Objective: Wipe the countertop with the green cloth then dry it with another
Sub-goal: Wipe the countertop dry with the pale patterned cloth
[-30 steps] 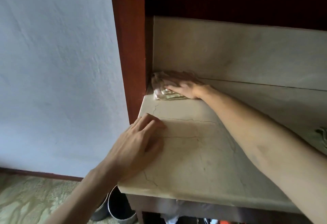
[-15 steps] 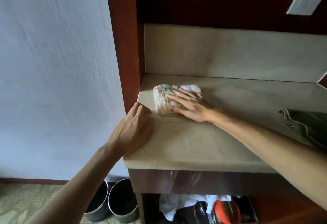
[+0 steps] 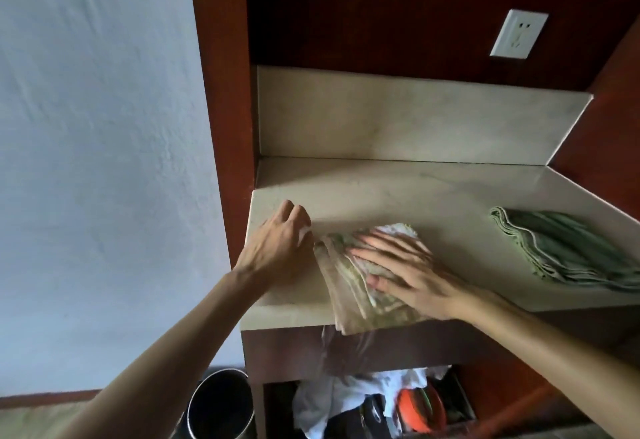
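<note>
The right hand lies flat with its fingers spread, palm pressing down on a folded, pale patterned cloth with green and cream markings; it grips nothing, only pins the fabric under the palm. Half a second ago this hand and cloth were near the back left corner of the beige stone countertop; now they have been dragged to the front edge, and the cloth's near corner hangs over the lip. The fingers are blurred, so the stroke seems to be in progress. The left hand has slid with it and rests loosely curled on the counter's left edge, just beside the cloth, holding nothing, apparently as a brace.

That pull suggests one full back-to-front pass over the left strip is nearly done, with the middle and right of the surface probably left to cover.

A darker green folded cloth with pale edging sits untouched on the right side of the counter, well apart. Which of the two is meant as the wiping cloth is hard to say; the pale one looks worn and creased, in several layers.
</note>
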